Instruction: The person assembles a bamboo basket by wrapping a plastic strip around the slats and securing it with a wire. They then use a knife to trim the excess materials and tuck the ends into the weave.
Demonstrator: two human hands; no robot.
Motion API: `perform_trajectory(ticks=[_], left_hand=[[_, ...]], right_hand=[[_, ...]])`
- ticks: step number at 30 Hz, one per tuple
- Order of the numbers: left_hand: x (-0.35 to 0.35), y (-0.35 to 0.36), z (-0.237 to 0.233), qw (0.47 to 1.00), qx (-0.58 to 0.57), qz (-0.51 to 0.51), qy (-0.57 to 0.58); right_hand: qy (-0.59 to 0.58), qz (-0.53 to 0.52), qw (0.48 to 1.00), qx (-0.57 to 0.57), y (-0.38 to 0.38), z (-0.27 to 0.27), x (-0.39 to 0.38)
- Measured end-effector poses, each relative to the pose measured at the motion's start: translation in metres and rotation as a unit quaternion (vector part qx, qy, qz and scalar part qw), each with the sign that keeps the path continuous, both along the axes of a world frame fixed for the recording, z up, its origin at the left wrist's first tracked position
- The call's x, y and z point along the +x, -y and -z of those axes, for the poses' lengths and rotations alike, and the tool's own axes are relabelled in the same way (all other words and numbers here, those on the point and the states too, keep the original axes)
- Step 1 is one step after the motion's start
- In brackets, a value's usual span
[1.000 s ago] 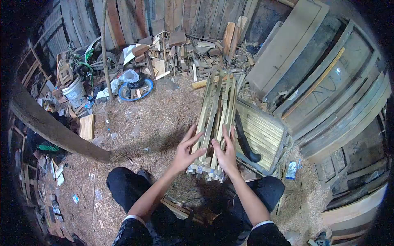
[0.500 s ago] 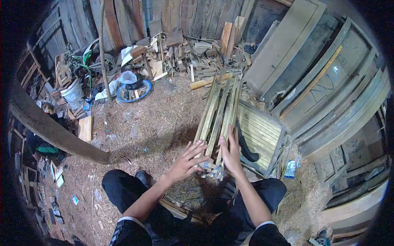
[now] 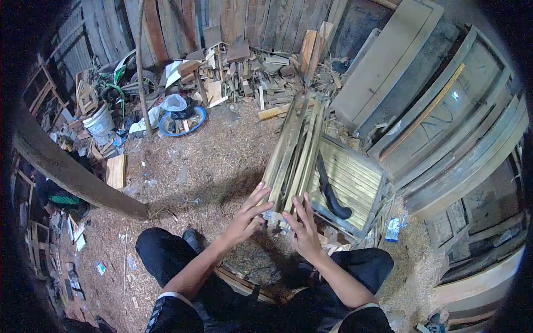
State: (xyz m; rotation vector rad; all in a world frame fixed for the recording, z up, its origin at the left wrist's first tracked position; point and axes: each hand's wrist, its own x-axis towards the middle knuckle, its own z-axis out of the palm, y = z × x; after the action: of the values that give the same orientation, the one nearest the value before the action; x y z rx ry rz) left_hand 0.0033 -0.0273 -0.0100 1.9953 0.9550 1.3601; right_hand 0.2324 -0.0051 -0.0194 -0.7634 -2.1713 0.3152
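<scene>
White bucket (image 3: 101, 123) far left on the floor, blue basin (image 3: 181, 121) beside it, both under the plank wall (image 3: 183, 22). Left hand (image 3: 247, 218) is spread wide, clamping nothing, fingertips on the near left edge of the slat bundle (image 3: 294, 147). The bundle lies lengthwise on the sawdust floor (image 3: 211, 161), pointing at the scrap-wood pile (image 3: 250, 72). Right hand (image 3: 304, 230) is splayed too, touching the bundle's near end. Just right of that, a slatted panel (image 3: 358, 175) carries a dark machete (image 3: 331, 191).

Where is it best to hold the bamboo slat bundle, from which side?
Probably its near end, a hand on each long edge, from the person's side: the bamboo slat bundle is narrow, pointing away; left hand and right hand flank that end.
</scene>
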Motion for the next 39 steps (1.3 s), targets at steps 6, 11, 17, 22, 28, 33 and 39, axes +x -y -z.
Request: perform_trajectory(ticks=[6, 11, 17, 22, 28, 33, 39], left_hand=[[-0.01, 0.006, -0.028, 0.996, 0.03, -0.064, 0.058], [-0.027, 0.019, -0.067, 0.987, -0.012, -0.158, -0.003], [-0.067, 0.034, -0.079, 0.965, -0.183, -0.181, 0.039], [-0.084, 0.048, -0.07, 0.962, -0.184, -0.201, -0.016], [-0.086, 0.052, -0.07, 0.953, -0.22, -0.171, -0.12], [-0.09, 0.058, -0.084, 0.942, -0.054, -0.141, -0.299], [-0.103, 0.045, -0.065, 0.939, -0.064, -0.103, -0.323]], right_hand=[[-0.027, -0.032, 0.998, -0.049, -0.009, -0.056, -0.02], [-0.113, -0.049, 0.972, -0.2, -0.02, -0.067, -0.053], [-0.129, -0.075, 0.929, -0.338, -0.027, -0.052, -0.094], [-0.145, -0.061, 0.865, -0.477, -0.023, -0.047, -0.114], [-0.12, -0.028, 0.888, -0.442, -0.044, -0.023, -0.119], [-0.226, -0.02, 0.834, -0.503, -0.047, -0.045, -0.12], [-0.012, -0.074, 0.962, -0.264, -0.06, -0.056, -0.104]])
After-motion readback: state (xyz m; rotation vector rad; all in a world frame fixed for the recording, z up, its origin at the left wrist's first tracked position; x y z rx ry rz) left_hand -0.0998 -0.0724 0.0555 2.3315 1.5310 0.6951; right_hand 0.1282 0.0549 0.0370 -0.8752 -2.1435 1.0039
